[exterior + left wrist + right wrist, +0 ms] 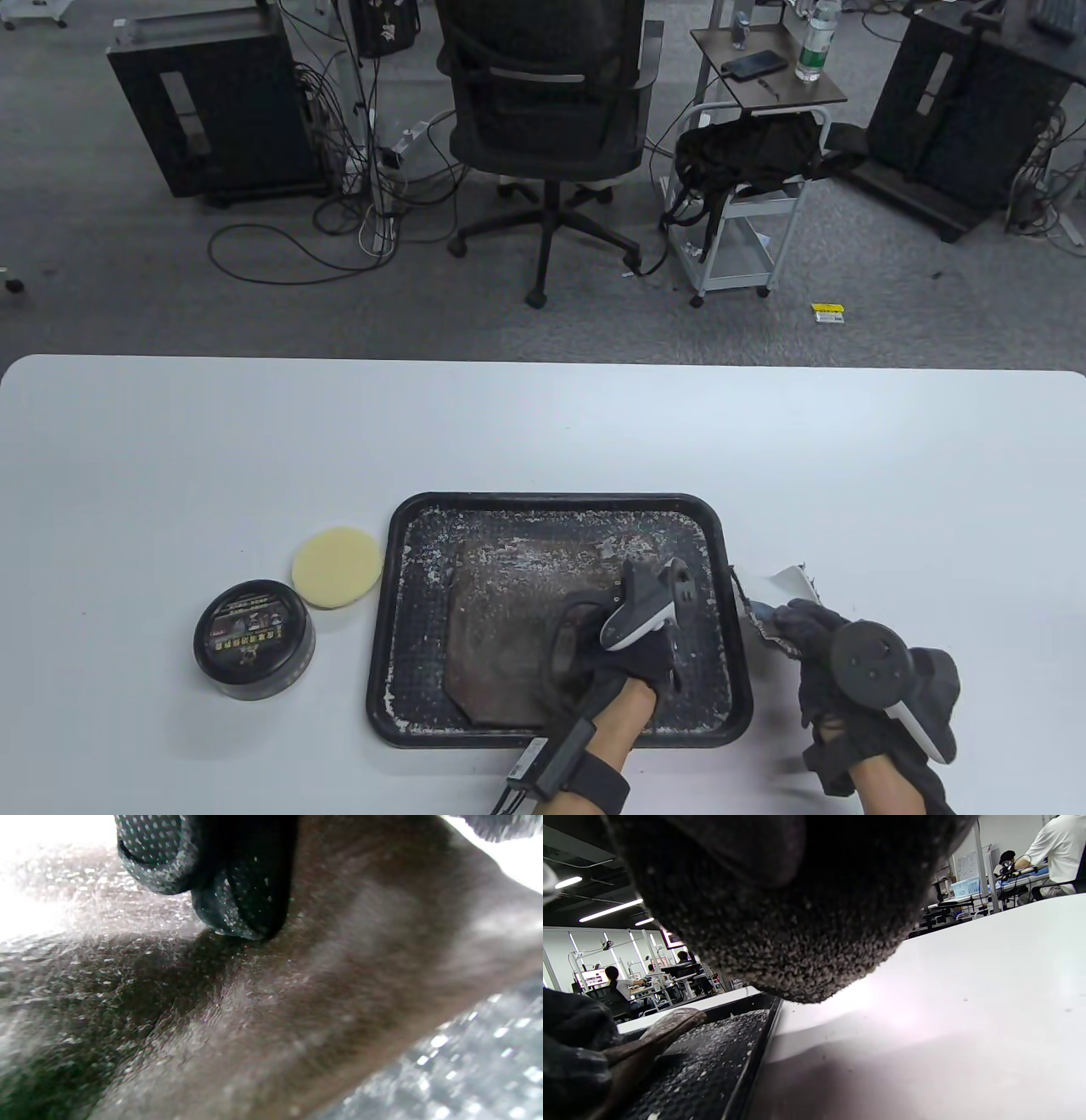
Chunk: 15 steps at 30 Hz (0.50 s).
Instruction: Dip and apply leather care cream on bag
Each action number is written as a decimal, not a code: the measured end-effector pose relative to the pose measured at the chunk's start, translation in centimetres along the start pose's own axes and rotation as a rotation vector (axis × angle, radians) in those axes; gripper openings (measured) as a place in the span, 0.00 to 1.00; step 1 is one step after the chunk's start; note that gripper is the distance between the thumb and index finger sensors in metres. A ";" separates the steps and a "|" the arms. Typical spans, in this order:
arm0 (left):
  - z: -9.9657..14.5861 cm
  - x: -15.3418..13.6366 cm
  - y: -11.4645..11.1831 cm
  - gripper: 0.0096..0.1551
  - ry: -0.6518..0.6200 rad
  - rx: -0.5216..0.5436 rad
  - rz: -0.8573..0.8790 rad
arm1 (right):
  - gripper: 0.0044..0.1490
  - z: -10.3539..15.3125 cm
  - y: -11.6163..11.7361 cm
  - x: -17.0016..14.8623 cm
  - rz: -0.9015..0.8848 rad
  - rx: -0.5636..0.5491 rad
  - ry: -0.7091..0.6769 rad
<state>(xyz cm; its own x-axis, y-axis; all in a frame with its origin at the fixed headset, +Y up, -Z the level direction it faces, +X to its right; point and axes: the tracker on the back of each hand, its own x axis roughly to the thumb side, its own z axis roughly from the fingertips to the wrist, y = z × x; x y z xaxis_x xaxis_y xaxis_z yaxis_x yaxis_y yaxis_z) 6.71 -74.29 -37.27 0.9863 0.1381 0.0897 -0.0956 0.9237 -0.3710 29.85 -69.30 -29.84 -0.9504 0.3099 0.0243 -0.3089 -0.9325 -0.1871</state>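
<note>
A black round tin of leather care cream (254,638), lid on, is sitting at the left of the white tabletop (543,433), with a pale yellow round sponge (337,567) lying just beside it, between the tin and a black tray (399,543) speckled with white flakes. A worn brown leather bag (509,628) is lying flat inside the tray. The left hand (632,649), gloved in black with a tracker strapped to its back, is reaching in from the bottom edge over the tray's near right part and is resting on the bag; in the left wrist view a gloved fingertip (246,899) is pressing down on the leather, but whether the grip is spread or curled round the bag's dark handle loop (564,632) cannot be told. To the right, just outside the tray rim, the right hand (836,658) is lying on the tabletop, its grip closing round a dark cloth (776,628), whose frayed end is poking out toward the tray. In the right wrist view the nubbly cloth is filling the top of the frame, with the tray's edge and the bag low on the left.
</note>
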 end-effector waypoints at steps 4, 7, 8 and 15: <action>0.9 -1.5 1.6 0.26 -0.062 0.051 0.219 | 0.30 0.0 -0.1 -0.1 -0.006 -0.003 0.006; 1.6 -2.4 3.6 0.26 -0.141 0.061 0.416 | 0.30 0.1 -0.1 -0.1 0.000 -0.006 0.013; 1.9 -2.5 4.1 0.26 -0.158 0.065 0.471 | 0.30 0.1 -0.2 -0.1 0.001 -0.011 0.018; 4.5 -2.8 8.4 0.26 -0.334 0.115 0.882 | 0.30 0.2 -0.9 -1.0 -0.062 -0.076 0.091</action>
<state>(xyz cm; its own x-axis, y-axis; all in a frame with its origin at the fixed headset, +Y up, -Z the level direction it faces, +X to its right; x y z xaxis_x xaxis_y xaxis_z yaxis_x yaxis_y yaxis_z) 2.55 -65.30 -36.48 0.4643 0.8813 0.0873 -0.8179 0.4645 -0.3395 31.09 -68.78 -29.45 -0.9216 0.3849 -0.0508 -0.3596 -0.8955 -0.2623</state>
